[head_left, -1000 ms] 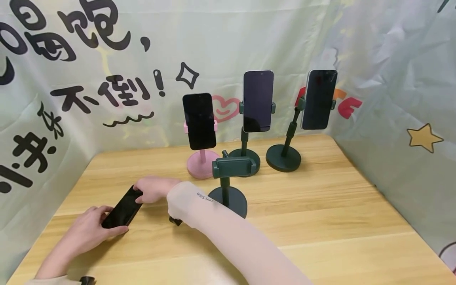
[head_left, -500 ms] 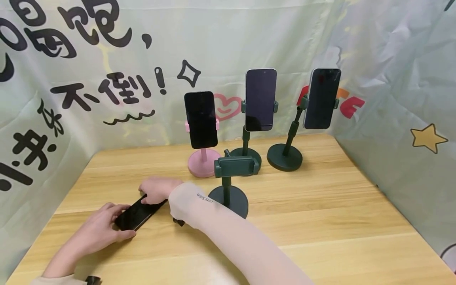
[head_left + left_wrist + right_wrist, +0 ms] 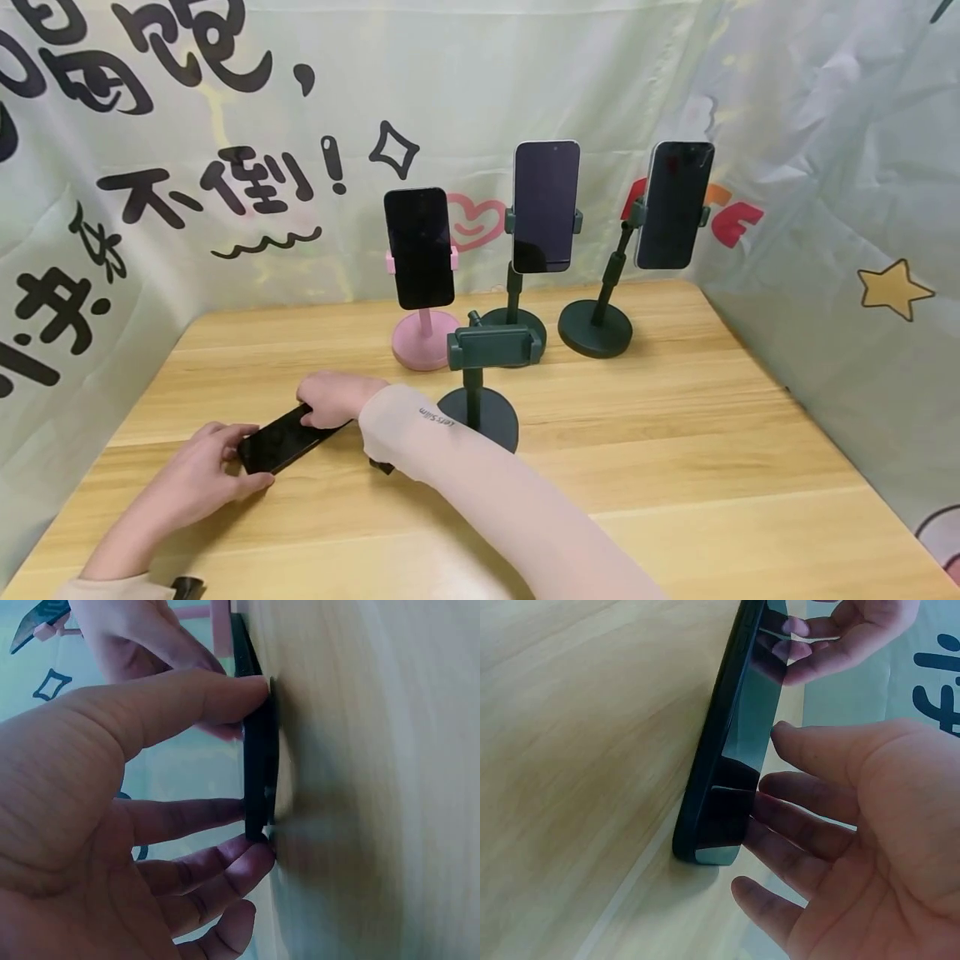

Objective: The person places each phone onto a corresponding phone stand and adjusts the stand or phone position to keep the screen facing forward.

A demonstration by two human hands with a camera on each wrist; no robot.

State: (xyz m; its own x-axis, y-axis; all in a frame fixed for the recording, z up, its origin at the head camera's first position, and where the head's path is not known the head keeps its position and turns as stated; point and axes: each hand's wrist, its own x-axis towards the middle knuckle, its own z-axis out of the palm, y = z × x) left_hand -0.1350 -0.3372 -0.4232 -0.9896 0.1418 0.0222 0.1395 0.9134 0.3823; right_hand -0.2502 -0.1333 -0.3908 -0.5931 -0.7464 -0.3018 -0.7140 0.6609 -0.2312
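Observation:
A black smartphone (image 3: 288, 437) lies screen up, low over the wooden table, slanting away to the right. My left hand (image 3: 201, 475) holds its near left end, thumb on one long edge and fingers on the opposite one. Over its right part is my right hand (image 3: 337, 400), which hides some of the screen. In the right wrist view, the right fingers (image 3: 802, 817) are loosely extended with their tips at the phone's far edge. To the right of the hands stands a dark green phone stand (image 3: 491, 350) with nothing in its clamp.
Behind are a pink stand (image 3: 420, 342) holding a black phone (image 3: 420, 248) and two dark green stands holding phones, one in the middle (image 3: 546, 207) and one at right (image 3: 675, 205). A printed cloth (image 3: 337, 50) hangs behind the wooden table (image 3: 675, 467).
The phone has turned clockwise, its far end swinging right. My right hand has shifted slightly right and now lies over the phone rather than pinching its end. My left hand keeps its grip.

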